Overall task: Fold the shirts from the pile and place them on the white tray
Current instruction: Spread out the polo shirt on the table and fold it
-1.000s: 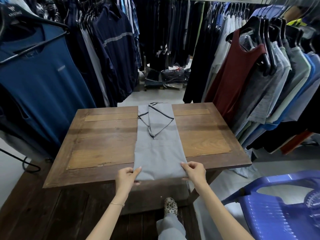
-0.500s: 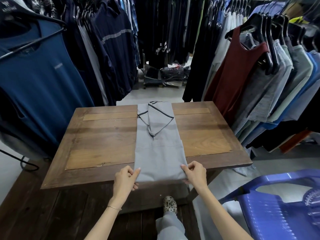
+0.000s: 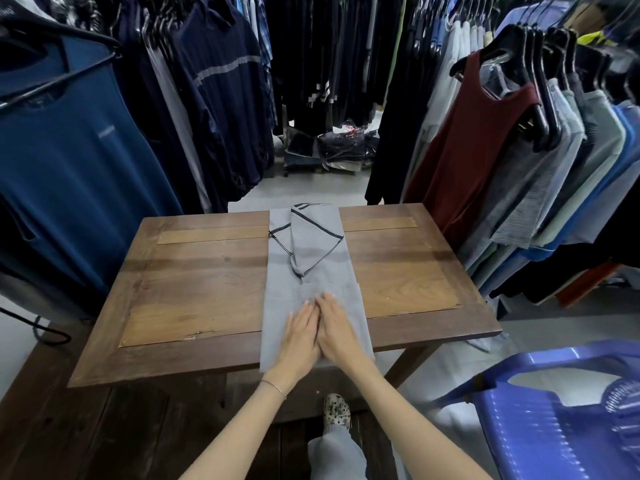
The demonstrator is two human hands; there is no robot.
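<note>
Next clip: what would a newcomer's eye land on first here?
The grey shirt, folded into a long strip down the middle of the wooden table, with the left hand and right hand pressed flat side by side on its near end. A maroon tank top hangs at the right; a blue plastic chair sits lower right.

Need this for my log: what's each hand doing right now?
Left hand: open, flat on the grey shirt.
Right hand: open, flat on the same shirt.
</note>
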